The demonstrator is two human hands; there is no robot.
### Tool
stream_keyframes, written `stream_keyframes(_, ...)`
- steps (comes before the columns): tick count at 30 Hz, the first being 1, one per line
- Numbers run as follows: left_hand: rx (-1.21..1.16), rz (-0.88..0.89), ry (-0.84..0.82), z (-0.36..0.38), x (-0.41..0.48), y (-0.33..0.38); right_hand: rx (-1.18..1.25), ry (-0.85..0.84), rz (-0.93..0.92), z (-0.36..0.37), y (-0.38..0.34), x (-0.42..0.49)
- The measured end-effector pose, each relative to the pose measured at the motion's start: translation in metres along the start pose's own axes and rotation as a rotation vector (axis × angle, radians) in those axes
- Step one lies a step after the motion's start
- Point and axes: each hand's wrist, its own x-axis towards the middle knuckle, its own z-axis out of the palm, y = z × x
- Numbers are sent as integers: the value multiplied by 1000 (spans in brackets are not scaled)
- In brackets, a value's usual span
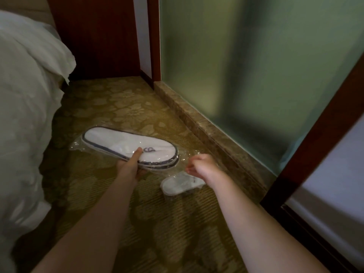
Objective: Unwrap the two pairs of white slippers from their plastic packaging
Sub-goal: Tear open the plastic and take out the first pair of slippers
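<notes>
A pair of white slippers with dark trim, stacked flat inside clear plastic packaging, is held above the carpet. My left hand grips its near edge, thumb on top by the logo. My right hand is curled just right of the toe end, fingers pinched at the clear plastic there. A second white slipper pair in plastic lies on the carpet below, partly hidden by my right wrist.
Patterned gold carpet covers the floor. A bed with white bedding stands at left. A marble sill under frosted glass runs along the right, with a dark wooden door frame nearer.
</notes>
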Motion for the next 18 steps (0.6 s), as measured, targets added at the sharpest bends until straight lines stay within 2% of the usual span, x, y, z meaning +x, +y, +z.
stream_keyframes(3, 8, -11, -44, 1, -3, 2, 26, -19, 88, -5, 6, 0)
stream_keyframes(10, 5, -62, -126, 4, -5, 0, 343, -247, 85, -15, 6, -7)
stream_keyframes(18, 39, -37, -223, 7, -6, -7, 390, -297, 102, -8, 0, -8)
